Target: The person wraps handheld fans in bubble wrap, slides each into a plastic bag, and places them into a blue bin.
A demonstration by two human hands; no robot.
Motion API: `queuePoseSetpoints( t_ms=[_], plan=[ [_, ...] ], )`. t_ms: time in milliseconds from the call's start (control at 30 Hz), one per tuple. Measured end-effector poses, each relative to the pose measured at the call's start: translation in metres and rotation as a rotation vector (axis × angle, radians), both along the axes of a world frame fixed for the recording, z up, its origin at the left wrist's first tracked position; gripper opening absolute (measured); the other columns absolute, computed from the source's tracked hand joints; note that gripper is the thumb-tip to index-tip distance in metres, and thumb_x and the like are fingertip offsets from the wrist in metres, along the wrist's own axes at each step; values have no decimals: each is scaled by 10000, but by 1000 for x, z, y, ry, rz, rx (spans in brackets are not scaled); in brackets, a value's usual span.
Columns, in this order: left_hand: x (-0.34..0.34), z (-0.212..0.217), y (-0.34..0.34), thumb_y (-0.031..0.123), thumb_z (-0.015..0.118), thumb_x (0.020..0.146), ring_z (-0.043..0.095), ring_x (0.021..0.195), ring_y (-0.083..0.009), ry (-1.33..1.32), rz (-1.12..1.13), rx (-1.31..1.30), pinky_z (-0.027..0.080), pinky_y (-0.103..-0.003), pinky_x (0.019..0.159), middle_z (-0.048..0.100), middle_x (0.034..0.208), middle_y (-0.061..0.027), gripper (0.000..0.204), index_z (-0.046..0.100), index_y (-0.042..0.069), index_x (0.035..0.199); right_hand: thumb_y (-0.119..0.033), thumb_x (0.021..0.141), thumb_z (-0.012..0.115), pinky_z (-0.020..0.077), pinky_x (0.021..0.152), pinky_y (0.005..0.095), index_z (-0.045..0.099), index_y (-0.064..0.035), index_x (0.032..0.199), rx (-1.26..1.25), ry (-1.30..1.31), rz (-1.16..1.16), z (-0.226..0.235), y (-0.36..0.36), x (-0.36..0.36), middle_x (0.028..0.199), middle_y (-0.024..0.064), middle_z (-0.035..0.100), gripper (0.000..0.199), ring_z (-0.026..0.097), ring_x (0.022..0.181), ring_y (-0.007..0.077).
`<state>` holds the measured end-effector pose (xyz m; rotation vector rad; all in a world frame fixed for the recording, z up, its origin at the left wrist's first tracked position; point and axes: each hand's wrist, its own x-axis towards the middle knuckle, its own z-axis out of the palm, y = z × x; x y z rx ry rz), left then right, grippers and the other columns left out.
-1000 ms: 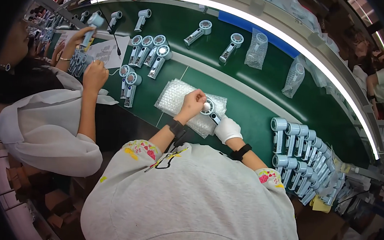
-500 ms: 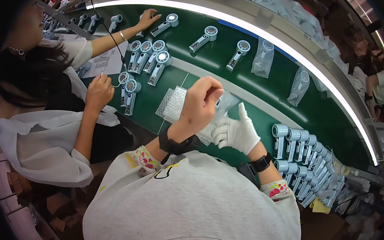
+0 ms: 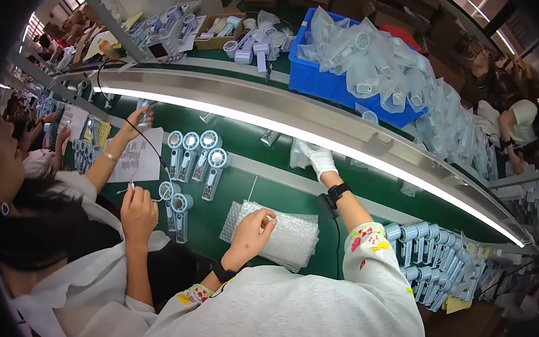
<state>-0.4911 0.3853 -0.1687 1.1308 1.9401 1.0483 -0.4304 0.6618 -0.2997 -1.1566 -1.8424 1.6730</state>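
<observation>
My left hand (image 3: 252, 233) is bare, its fingers curled in over a stack of clear bubble-wrap bags (image 3: 289, 236) on the green bench; nothing shows in it. Stretched out beneath the light bar, my right hand (image 3: 319, 161) wears a white glove. Its fingers close on a bubble-wrap bag (image 3: 298, 154) at the dark green strip; the bar partly covers it, and its contents are unclear. Left of the stack stand light-blue handheld fans with round heads, among them a front fan (image 3: 180, 203) and a rear fan (image 3: 218, 159).
Rows of handheld fans (image 3: 429, 235) lie at the right. A lit light bar (image 3: 285, 125) crosses above the bench. Beyond it stands a blue crate (image 3: 327, 84) of bagged fans. At my left a co-worker's hand (image 3: 139, 212) holds a white cable; their other hand grips a fan.
My right hand has moved forward under the light bar with the bubble-wrap bag. My left hand has drawn back and lowered to the bubble-wrap stack. The view has tilted up, showing the blue crate.
</observation>
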Motion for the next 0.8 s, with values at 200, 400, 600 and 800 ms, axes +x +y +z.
queuePoseSetpoints(
  t_ms=[200,400,600,800],
  plan=[
    [-11,-42,-3,205,597,826,562,677,-234,117,-99,-249,448,-331,588,572,765,-111,204,566,25,917,-296,783,618,455,786,411,590,-57,1080,857,-369,-248,-86,24,36,1041,143,622,382,590,901,323],
    [24,-86,5,309,657,771,535,740,-267,85,-497,-49,437,-351,651,527,779,-115,313,540,30,849,-214,784,543,464,725,413,583,-26,980,96,-471,-278,-47,41,39,855,149,610,275,581,759,306],
    [51,-94,-10,441,721,660,485,802,-292,382,-415,-30,405,-365,715,474,801,-110,462,493,53,766,-129,745,530,448,643,400,569,-27,902,-549,26,-272,49,-42,95,726,117,561,192,545,633,259],
    [66,-95,-10,402,732,650,497,765,-274,652,-287,42,418,-364,678,480,803,-103,449,492,52,797,-28,707,526,418,583,390,567,-49,880,180,-142,-185,143,-135,173,679,87,528,179,516,579,219]
  ],
)
